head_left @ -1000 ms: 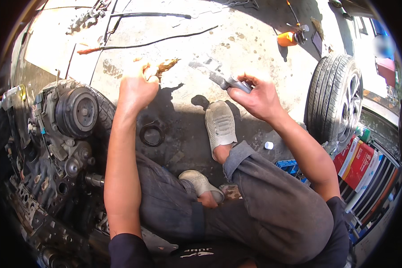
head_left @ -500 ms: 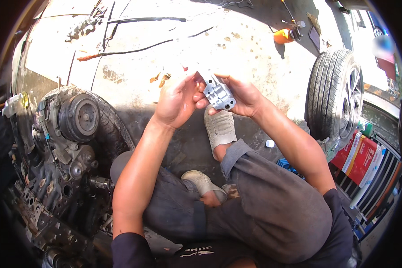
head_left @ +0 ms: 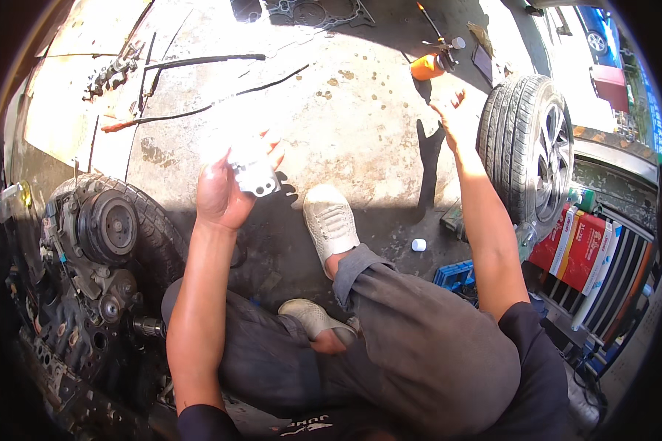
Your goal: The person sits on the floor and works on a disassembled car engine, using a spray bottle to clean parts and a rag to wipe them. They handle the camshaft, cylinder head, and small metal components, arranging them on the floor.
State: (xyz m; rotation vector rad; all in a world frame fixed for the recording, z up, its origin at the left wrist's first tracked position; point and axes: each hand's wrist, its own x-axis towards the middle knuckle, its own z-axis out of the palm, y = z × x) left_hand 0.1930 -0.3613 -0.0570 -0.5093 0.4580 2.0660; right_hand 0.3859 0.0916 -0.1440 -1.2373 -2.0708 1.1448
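Observation:
My left hand (head_left: 221, 192) grips a silver metal casting (head_left: 255, 177) with bolt holes, raised over the sunlit floor near my left shoe (head_left: 329, 224); glare washes out part of its outline. My right hand (head_left: 450, 114) is stretched forward with fingers apart and nothing in it, just short of an orange spray gun or oil can (head_left: 426, 67) with a metal fitting, and left of the upper part of an upright tyre (head_left: 502, 147).
A dark engine assembly (head_left: 95, 287) with a pulley lies along my left. Black hoses (head_left: 206, 62), a metal gasket (head_left: 324, 18) and cardboard (head_left: 59, 103) lie ahead. Red boxes (head_left: 566, 242), a blue plastic case (head_left: 449, 275) and a white cap (head_left: 418, 245) are at right.
My hands came together around the metal part, then parted: the part passed from my right hand to my left, and my right hand moved forward and right, opening.

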